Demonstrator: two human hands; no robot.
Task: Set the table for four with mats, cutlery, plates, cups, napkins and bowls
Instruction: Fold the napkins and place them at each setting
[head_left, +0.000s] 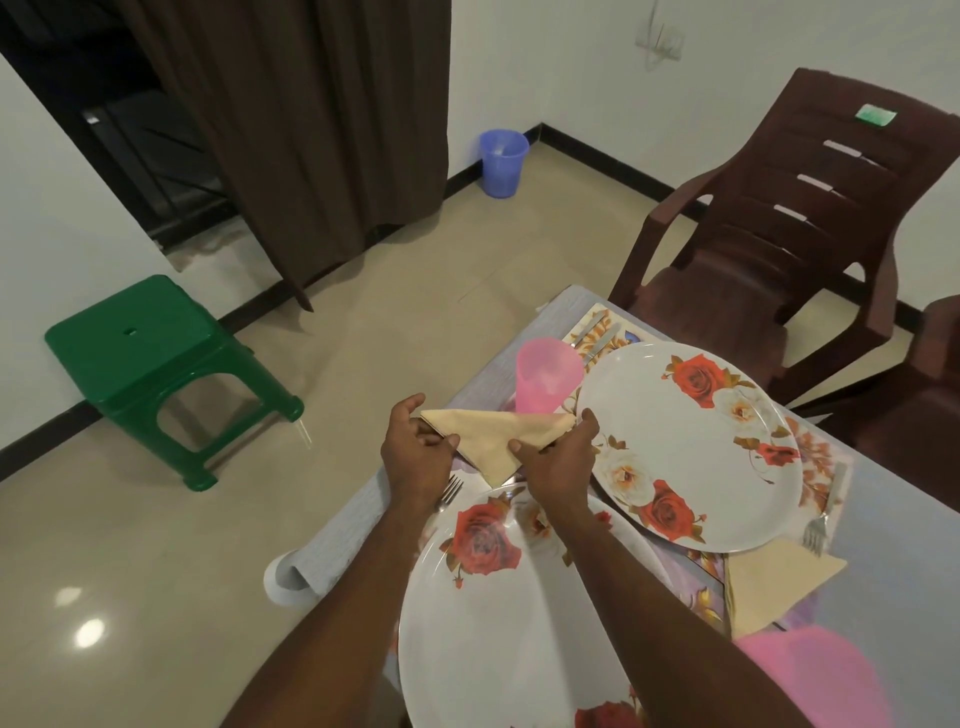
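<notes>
Tiled floor (363, 364) and a brown chair (789, 234) frame the corner of the surface (893, 525) I am working over, with a green stool (156, 358) off to one side. On it sit two rose-patterned plates, the far plate (691, 447) and the near plate (519, 613), plus a pink cup (545, 376) and a fork (449, 491). My left hand (415, 452) pinches the left corner of a beige napkin (493, 436); my right hand (561, 457) pinches its lower right edge, so each grip is closed on cloth. The napkin is a folded triangle, long edge running left to right just in front of the cup, point toward me, between both plates. Both hands sit equally close; I judge setting it down comes next.
</notes>
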